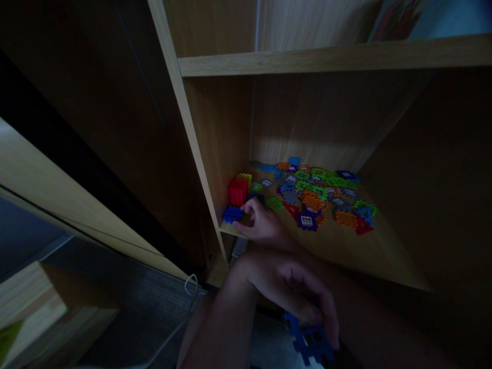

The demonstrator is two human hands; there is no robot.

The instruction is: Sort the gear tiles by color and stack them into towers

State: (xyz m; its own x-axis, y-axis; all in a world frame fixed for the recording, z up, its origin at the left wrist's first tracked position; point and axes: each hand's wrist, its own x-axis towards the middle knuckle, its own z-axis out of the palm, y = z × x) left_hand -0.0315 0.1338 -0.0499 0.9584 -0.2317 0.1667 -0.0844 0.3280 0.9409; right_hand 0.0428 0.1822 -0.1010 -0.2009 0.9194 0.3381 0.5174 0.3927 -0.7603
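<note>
My right hand (259,224) reaches into a low wooden shelf (346,256), its curled fingers against a blue interlocking plastic piece (232,214) at the shelf's front left corner. I cannot tell if that piece is gripped. Many multicoloured interlocking plastic pieces (311,195) lie in a loose spread across the shelf board. A red stack of pieces (237,192) stands just beyond my right hand, with a yellow stack (244,179) behind it. Lower down, outside the shelf, my left hand (295,289) curls over a larger blue interlocking piece (309,338).
A wooden shelf board (307,61) runs overhead, and wooden side panels (196,128) flank the compartment. A white cable (191,285) loops near the dark floor at lower left. A colourful printed item (400,20) stands on the upper shelf.
</note>
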